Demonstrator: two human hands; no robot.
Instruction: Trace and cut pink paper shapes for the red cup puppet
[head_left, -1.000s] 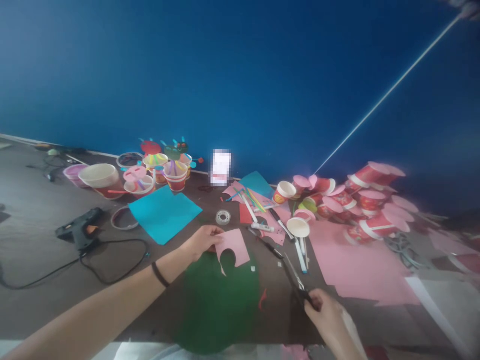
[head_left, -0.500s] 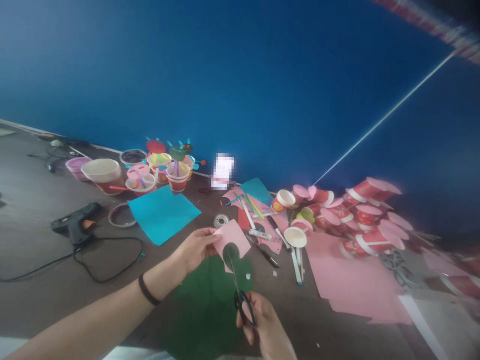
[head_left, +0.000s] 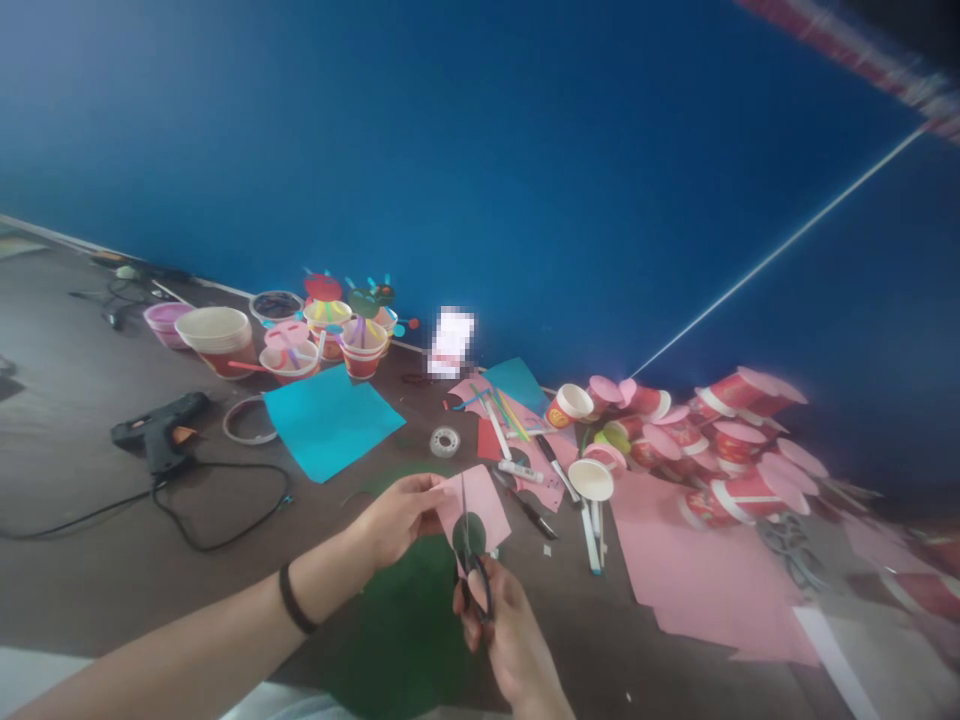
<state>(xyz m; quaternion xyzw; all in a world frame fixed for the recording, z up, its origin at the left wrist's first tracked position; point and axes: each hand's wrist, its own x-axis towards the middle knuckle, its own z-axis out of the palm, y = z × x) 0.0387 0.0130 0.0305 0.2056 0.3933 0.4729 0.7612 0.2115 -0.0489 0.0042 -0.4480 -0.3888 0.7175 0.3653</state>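
My left hand pinches the left edge of a pink piece of paper. The paper has a rounded opening in its lower part, and dark green shows through it. My right hand has its fingers in the black handles of a pair of scissors. The scissors' blades reach up across the opening and lie over the pink paper above it. Under both hands a dark green round area covers part of the dark table.
A black glue gun with its cord lies left, near a blue sheet. Decorated paper cups stand behind it. A tape roll, markers, a large pink sheet and heaped red cups lie ahead and right.
My right hand has moved up and slightly left, bringing the scissors' blades further over the pink paper. The paper and my left hand have shifted slightly down and right.
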